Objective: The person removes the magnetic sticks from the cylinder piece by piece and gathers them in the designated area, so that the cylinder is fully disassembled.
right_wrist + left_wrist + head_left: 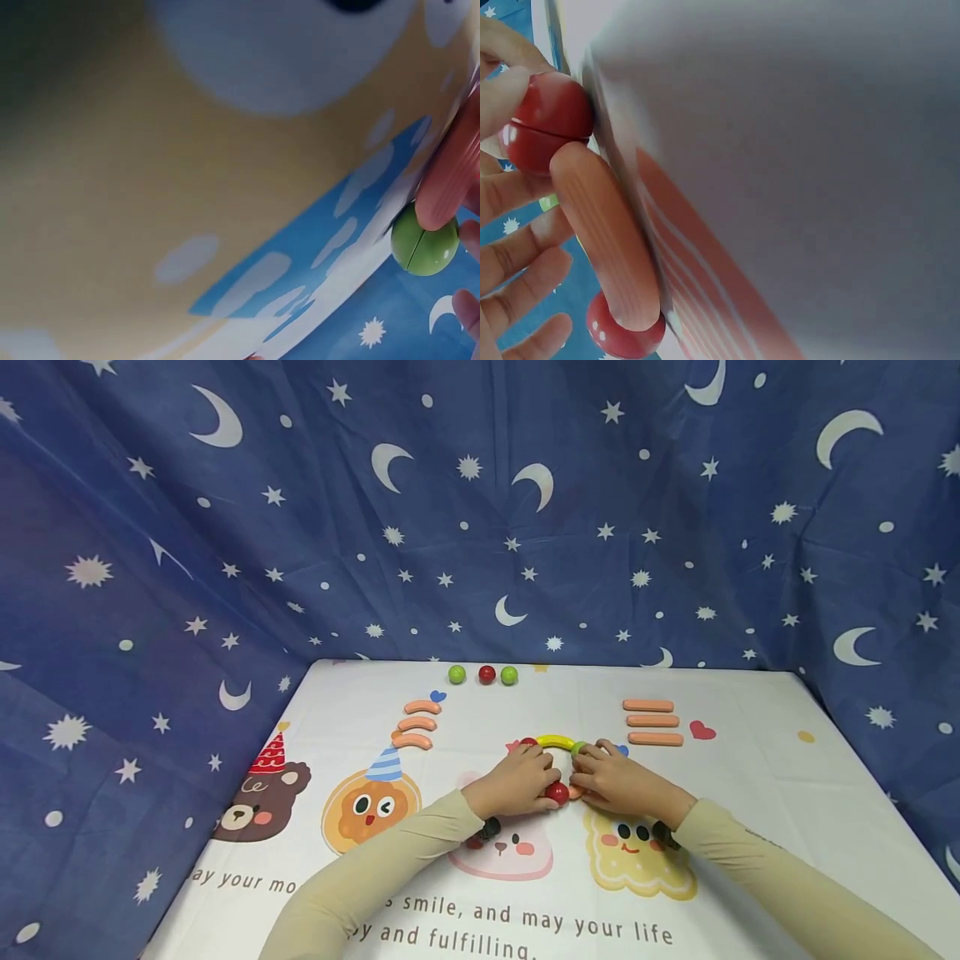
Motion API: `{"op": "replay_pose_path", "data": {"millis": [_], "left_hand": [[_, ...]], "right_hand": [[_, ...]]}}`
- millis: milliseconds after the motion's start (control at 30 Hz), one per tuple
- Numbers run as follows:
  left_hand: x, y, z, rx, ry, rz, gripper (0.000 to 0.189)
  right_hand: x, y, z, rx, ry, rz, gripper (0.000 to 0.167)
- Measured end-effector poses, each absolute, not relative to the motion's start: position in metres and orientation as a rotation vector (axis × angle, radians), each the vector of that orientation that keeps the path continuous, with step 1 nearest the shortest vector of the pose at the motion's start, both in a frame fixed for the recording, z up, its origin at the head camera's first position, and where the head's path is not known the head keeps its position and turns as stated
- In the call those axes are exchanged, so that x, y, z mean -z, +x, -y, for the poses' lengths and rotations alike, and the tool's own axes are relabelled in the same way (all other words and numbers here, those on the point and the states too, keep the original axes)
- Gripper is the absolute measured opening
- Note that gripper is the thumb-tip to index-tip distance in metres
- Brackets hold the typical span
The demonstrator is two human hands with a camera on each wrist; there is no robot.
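Note:
My left hand (517, 779) pinches a shiny red ball (551, 124) between thumb and finger, its other fingers spread. A toy sausage (607, 236) runs from that ball to another red ball (626, 330) in the left wrist view. My right hand (622, 783) has its fingers curled round another toy sausage (450, 169), mostly hidden from the head view. That sausage's far end meets a green ball (424, 241). A yellow curved stick (555, 742) lies between the far red ball (528, 743) and the green ball (577, 749).
At the back of the white printed cloth (750, 760) sit two green balls and a red ball (487, 675). Several curved sausages (417, 724) lie at left, several straight ones (652, 722) at right. A blue starry curtain (450, 527) stands behind.

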State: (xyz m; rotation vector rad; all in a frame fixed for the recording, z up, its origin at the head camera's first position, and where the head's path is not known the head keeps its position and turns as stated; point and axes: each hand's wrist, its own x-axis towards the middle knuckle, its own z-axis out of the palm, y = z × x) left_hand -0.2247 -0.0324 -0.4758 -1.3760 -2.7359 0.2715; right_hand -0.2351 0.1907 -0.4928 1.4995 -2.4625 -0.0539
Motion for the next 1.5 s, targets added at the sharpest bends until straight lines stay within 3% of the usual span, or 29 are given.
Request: {"op": "replay_pose_path", "data": {"millis": [333,867,1500], "left_hand": [[0.478,-0.226,0.032,-0.203,-1.403,2.707,0.038],[0.476,-0.233,0.039,-0.181,-1.582,2.611,0.034],[0.475,-0.235,0.051,-0.174,-1.560,2.664,0.031]], "right_hand": [[0.497,-0.237,-0.187,0.058,1.511,2.375,0.013],[0.500,-0.240,-0.188,0.079,1.552,2.334,0.018],[0.492,-0.235,-0.186,0.125,1.530,2.462,0.019]]}}
